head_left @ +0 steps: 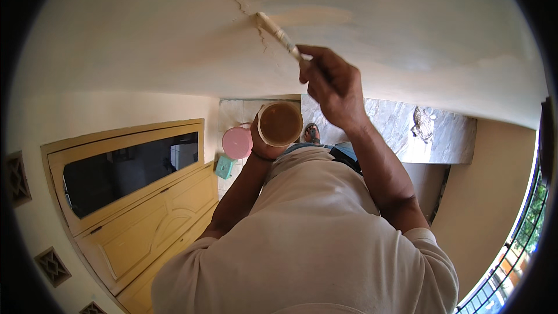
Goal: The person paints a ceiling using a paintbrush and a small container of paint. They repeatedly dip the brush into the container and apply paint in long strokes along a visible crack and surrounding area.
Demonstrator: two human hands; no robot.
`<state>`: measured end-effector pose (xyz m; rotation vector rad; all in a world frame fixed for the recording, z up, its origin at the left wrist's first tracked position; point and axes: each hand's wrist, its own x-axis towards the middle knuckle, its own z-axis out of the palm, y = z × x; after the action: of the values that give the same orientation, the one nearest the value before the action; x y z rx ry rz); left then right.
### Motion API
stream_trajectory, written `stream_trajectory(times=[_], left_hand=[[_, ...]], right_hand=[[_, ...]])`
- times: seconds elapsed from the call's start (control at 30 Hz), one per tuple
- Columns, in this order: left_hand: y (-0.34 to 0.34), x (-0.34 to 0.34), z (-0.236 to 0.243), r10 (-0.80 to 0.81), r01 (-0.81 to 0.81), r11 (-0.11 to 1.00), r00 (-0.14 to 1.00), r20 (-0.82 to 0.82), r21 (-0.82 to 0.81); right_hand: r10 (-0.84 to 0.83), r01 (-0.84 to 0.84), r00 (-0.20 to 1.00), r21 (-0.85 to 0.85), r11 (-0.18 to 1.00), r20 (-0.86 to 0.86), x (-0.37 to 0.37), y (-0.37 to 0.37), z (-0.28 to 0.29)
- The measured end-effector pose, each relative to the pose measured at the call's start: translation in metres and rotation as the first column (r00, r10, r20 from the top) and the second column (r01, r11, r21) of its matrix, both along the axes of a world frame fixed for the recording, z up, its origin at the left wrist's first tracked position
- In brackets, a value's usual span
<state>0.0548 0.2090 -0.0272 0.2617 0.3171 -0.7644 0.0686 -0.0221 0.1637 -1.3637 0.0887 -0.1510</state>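
Observation:
My right hand is closed on a pale-handled brush, raised with its tip against the cream wall at a thin, jagged crack. A faint tan smear shows on the wall to the right of the tip. My left hand grips a round cup of brown liquid, held lower down in front of my waist, below and left of the brush.
Below are a pink bucket, a turquoise plastic stool and a grey marble ledge with a crumpled cloth on it. A yellow door with dark glass stands left; a barred window is at right.

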Motion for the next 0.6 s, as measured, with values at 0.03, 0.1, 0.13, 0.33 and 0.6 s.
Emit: stream_trajectory(times=[0.03,0.1,0.13,0.33,0.6], left_hand=[[0.001,0.001,0.007,-0.015,0.016,1.000,1.000,-0.026,0.010],[0.010,0.001,-0.002,-0.016,0.016,1.000,1.000,-0.009,0.017],[0.003,0.000,-0.008,-0.010,0.010,1.000,1.000,0.001,0.014],[-0.002,-0.003,-0.008,0.008,-0.009,1.000,0.999,0.053,0.010],[0.002,0.005,-0.008,-0.015,0.015,1.000,1.000,-0.009,-0.015]], right_hand=[[-0.022,0.023,1.000,0.097,0.995,-0.008,0.004,-0.003,0.002],[-0.165,0.165,0.986,0.071,0.984,0.004,-0.016,-0.025,0.006],[-0.265,0.260,0.964,0.096,0.961,0.033,-0.033,-0.044,0.001],[-0.041,0.046,0.994,0.052,0.998,-0.100,-0.046,-0.022,0.011],[-0.279,0.274,0.960,0.105,0.956,0.031,-0.036,-0.054,0.004]])
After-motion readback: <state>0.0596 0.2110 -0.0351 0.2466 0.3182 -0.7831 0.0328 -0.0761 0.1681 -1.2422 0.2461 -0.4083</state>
